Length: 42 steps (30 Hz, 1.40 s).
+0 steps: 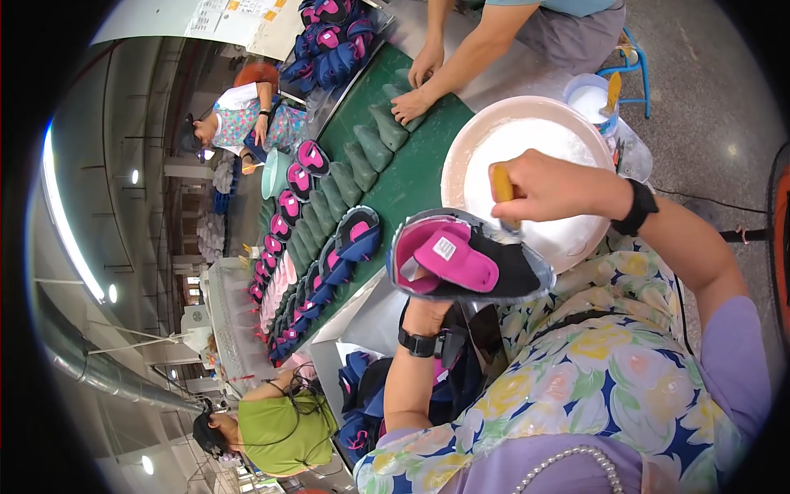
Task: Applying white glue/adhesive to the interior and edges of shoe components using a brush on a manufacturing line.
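Up top, pale rectangular paper sheets with small orange patches (234, 18) hang at the far end of the line; their print is too small to make out. On the shoe itself, a small white square label (445, 248) sits on the magenta strap.

The left hand (428, 315), wearing a black wristband, grips the dark-blue and magenta strapped shoe upper with its grey rim (465, 263) from below, fingers closed round its underside. The shoe is held in the air just over the near edge of the green belt-topped desk (411, 177), its long axis running left to right, open side facing up at the camera; which end is the toe, I cannot tell.

The right hand (547, 185) is closed on a yellow-handled brush (503, 188), held right above the shoe's right end and in front of the wide white round basin of white paste (527, 140).

Room is tight. Rows of grey-green lasts (362, 160) and matching blue-magenta uppers (309, 156) fill the belt's left side, while a bare green strip runs beside the basin. Another person's hands (415, 90) rest on the lasts at the far end.
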Motion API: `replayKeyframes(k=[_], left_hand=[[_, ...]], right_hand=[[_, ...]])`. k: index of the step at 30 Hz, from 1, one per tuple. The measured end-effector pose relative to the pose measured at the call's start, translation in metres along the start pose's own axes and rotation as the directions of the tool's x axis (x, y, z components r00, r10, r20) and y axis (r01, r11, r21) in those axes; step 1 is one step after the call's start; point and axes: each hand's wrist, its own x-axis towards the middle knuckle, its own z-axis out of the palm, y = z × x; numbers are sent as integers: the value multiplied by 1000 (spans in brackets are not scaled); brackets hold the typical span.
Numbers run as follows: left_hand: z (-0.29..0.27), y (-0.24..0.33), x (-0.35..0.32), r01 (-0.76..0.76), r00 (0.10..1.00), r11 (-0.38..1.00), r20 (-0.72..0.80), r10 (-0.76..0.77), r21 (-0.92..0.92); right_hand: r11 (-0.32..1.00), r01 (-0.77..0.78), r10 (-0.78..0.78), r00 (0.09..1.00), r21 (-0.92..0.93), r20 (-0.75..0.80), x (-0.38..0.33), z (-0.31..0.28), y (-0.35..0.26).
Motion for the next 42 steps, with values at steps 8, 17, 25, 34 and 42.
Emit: replayKeyframes(k=[8,17,25,34,42], left_hand=[[-18,12,24,115,988,968,79,-136,223],[14,20,5,-186,974,982,132,182,16],[-181,14,62,-334,941,942,-72,331,-23],[-205,10,153,4,939,984,-338,58,180],[-271,35,121,94,806,500,-361,469,861]], right_hand=[[877,471,-478,834,-94,-275,7,20,-12],[922,373,-388,879,-106,-278,-8,5,-2],[995,101,-89,915,10,-393,-26,-8,2],[972,-182,223,912,147,-344,-53,-11,3],[964,-256,263,908,64,-326,-41,-8,26]])
